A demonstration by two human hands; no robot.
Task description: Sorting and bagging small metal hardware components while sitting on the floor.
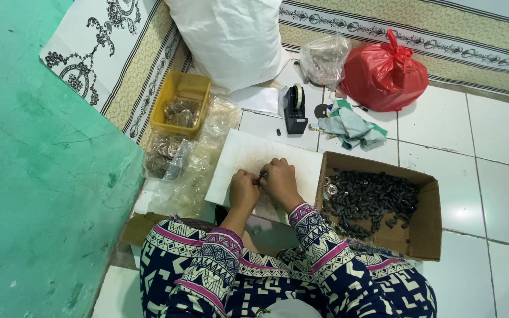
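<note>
White-tiled floor [490,135] underneath, with a green painted wall [36,176] down the left of the frame and a patterned mat [443,35] along the top. Worked at centre frame over a flat white rectangular board [248,154] lying on the tiles.

Held left hand [244,191] and right hand [279,179] knuckle to knuckle above the board, fingers of both curled in narrow, tips meeting on a tiny dark piece [260,175]. Mostly hidden by the fingers; exact shape could not be told.

Judged light, stiff and hard, much like the small dark cylindrical parts [369,200] heaped in the open brown cardboard box [428,235] just right of the board. Probably easy to fumble or roll, not fragile; best pinched across the sides between thumb and forefinger, low over the board.

Elsewhere: a yellow plastic tray [181,88] of bagged metal bits at upper left, crumpled clear plastic bags [198,171] beside the board, a black tape dispenser [294,112], a teal cloth [349,126], a knotted red plastic bag [384,73] and a big white sack [231,38] toward the top.
</note>
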